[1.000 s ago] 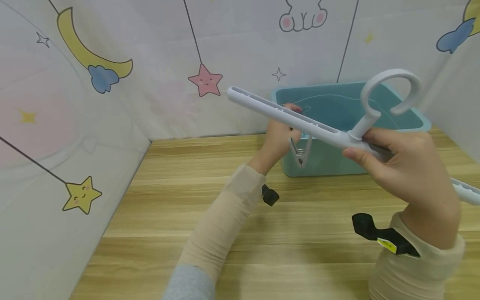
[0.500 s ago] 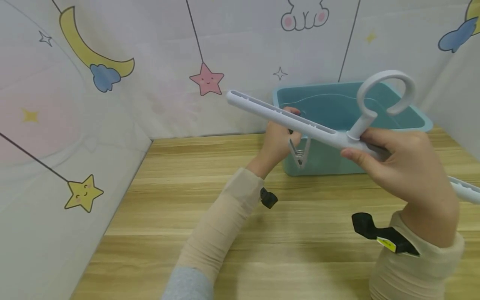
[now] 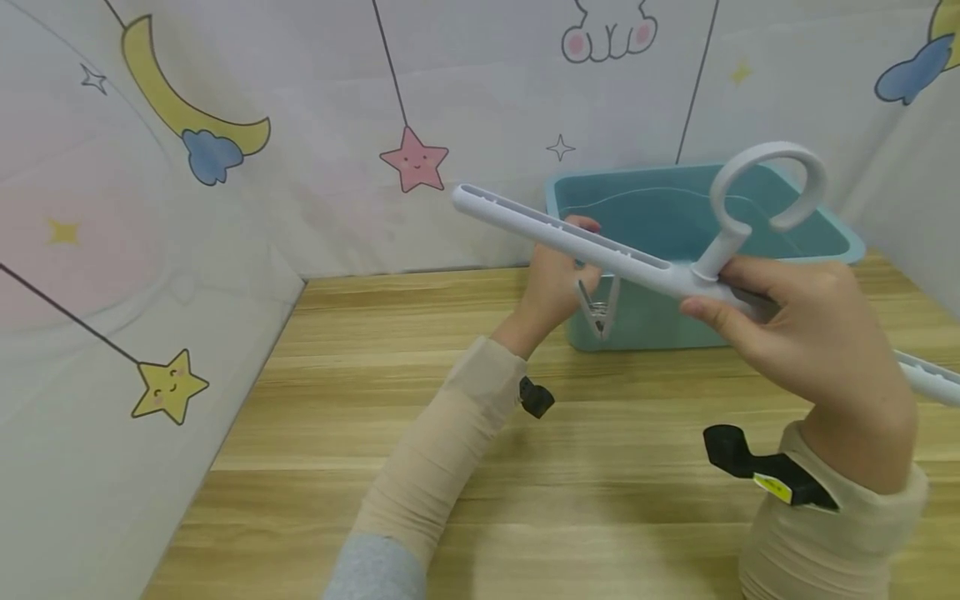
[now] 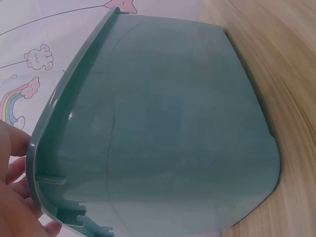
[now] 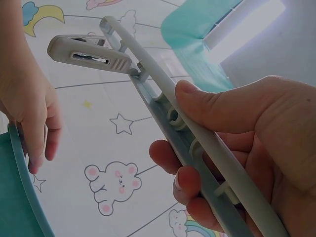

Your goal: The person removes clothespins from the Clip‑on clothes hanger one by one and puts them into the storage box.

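Observation:
My right hand (image 3: 825,342) grips a white plastic clothes hanger (image 3: 645,271) near the base of its round hook, fingers and thumb round the slotted bar. The hanger slants across the head view, its left end higher. From its left arm hangs a small pale clip (image 3: 598,312), seen closer in the right wrist view as a clip (image 5: 91,53) at the bar's slot. Behind the hanger, my left hand (image 3: 551,279) holds the near left corner of a teal bin (image 3: 637,325) by its rim, partly hidden. The left wrist view shows the fingertips (image 4: 17,168) at that rim.
The bin stands on a wood-grain table (image 3: 360,400) at the back right, against a printed fabric backdrop (image 3: 480,83). A second panel rises along the left. Each wrist carries a black camera mount (image 3: 738,454). The hanger's right end reaches past the head view's edge.
My right hand has brought the hanger slightly left, and its left end has dropped a little. The left hand stays at the bin's rim.

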### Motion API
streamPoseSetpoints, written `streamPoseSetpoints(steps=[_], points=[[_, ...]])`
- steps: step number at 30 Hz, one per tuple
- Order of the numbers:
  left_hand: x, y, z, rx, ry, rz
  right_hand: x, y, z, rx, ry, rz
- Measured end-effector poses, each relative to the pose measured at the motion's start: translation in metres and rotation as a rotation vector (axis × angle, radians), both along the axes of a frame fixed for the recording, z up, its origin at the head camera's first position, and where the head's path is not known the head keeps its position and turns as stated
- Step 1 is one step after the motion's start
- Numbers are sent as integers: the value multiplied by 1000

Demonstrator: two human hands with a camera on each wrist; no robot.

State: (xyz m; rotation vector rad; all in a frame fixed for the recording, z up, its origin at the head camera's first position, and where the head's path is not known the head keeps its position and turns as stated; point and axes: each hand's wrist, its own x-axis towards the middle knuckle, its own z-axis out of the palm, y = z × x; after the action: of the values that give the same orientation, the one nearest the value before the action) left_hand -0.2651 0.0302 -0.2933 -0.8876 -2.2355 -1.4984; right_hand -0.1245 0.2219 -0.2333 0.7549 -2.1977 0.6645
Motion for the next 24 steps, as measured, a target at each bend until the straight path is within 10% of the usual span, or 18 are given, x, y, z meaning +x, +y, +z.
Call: streamPoseSetpoints(steps=[24], points=[[32,-29,4,70,51,53,-3,-4,-1,9,18,29]])
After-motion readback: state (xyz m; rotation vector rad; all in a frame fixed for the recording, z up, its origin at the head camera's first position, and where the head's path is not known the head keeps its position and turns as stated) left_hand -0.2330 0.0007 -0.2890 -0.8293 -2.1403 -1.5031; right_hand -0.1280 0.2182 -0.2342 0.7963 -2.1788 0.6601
